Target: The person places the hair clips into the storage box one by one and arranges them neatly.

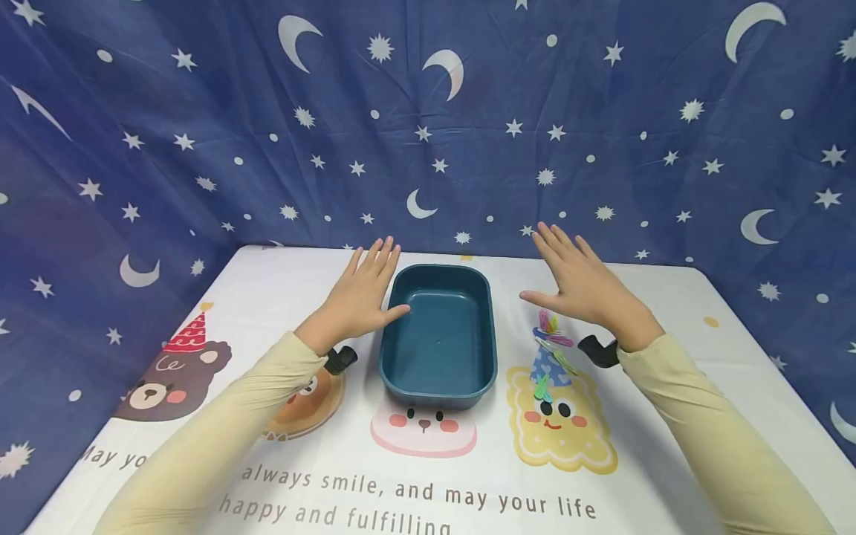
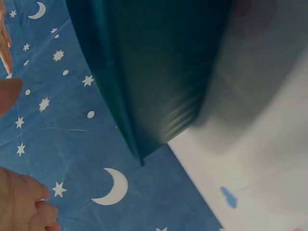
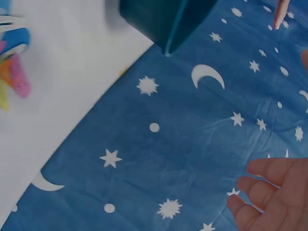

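Observation:
A dark teal rectangular bin (image 1: pixel 438 349) stands on the table between the two hands, and no object shows inside it. My left hand (image 1: pixel 361 293) is held with straight fingers at the bin's left side, its thumb over the left rim; whether it touches the rim I cannot tell. To the right of the bin my right hand (image 1: pixel 582 286) is raised, fingers straight and thumb pointing left, holding nothing. Several colourful hair clips (image 1: pixel 555 345), pink, green and white, lie in a loose group just below that hand. Some clips (image 3: pixel 18 77) also show at the left of the right wrist view.
A white cloth (image 1: pixel 321 461) printed with cartoon figures and lettering covers the table. Behind and at the sides hangs a blue curtain (image 1: pixel 495 178) with moons and stars. Dark wrist-camera parts (image 1: pixel 600 351) hang under the wrists.

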Demonstrator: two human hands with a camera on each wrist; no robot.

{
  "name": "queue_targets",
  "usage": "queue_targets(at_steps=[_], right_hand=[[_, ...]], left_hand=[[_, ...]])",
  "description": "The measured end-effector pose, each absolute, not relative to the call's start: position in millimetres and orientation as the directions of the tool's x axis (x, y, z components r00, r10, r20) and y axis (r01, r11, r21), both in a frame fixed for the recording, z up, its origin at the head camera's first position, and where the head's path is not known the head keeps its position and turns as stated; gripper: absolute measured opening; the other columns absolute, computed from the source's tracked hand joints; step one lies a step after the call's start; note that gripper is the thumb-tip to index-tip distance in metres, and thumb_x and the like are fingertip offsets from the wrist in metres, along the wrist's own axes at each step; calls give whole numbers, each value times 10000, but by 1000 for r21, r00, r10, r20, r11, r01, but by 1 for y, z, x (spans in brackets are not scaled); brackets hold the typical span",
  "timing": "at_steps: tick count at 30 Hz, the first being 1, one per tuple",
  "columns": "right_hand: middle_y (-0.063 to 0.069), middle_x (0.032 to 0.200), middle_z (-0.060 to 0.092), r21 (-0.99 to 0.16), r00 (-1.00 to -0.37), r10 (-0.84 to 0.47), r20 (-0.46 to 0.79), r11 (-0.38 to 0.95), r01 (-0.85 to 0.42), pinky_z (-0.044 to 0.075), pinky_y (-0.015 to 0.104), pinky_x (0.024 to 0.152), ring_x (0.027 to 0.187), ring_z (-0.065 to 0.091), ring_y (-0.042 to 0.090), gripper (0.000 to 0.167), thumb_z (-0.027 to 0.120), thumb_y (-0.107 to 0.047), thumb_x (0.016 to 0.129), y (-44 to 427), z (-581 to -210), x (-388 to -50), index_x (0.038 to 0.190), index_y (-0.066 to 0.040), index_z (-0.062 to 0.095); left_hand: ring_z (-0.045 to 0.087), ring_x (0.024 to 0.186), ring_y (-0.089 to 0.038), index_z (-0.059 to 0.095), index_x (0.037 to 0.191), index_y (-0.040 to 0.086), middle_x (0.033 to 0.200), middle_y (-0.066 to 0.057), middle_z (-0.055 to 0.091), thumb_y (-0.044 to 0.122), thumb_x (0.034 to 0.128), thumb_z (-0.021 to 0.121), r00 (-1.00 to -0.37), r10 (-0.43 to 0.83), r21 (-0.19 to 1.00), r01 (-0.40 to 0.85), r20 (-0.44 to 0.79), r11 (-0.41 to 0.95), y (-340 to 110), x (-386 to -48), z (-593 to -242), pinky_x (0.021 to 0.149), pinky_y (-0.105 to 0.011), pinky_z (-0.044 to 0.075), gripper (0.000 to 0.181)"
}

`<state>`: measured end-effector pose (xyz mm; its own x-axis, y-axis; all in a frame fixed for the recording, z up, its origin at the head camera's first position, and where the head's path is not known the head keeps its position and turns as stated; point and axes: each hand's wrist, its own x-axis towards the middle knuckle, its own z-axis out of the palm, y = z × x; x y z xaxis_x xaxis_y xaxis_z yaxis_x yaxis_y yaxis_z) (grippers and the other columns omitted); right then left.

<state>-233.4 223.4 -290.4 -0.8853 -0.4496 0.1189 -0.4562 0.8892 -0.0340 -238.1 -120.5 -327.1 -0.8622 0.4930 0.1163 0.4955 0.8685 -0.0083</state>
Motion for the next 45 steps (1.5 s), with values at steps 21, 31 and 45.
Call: queue_targets(at_steps=[21, 31, 45], right_hand=[[223, 1439, 415, -40, -781, -602, 163, 787, -615, 306, 583, 1081, 1319, 413, 379, 829, 724, -361, 781, 262, -352, -203, 1414, 32, 360], [124, 1169, 666, -110, -740, -660, 128, 732, -672, 512, 460, 910, 1095, 627, 306, 439, 750, -135, 748, 281, -376, -199, 1164, -29, 656], [95, 1056, 693, -155, -648, -762, 21, 638, -755, 533, 443, 859, 1026, 643, 321, 315, 699, 99, 708, 285, -389, -209, 984, -50, 726]], left_hand=[[80, 1470, -322, 119, 1490, -31, 1576, -179, 109, 448, 924, 498, -880, 461, 137, 473, 113, 870, -129, -207, -381, 1197, -499, 52, 832], [100, 1472, -300, 130, 1495, -11, 1574, -154, 139, 409, 945, 468, -873, 473, 171, 488, 119, 856, -130, -204, -391, 1200, -481, 76, 770], [105, 1471, -288, 123, 1497, -9, 1575, -147, 144, 353, 951, 466, -871, 478, 181, 491, 116, 852, -130, -203, -393, 1199, -476, 104, 739]])
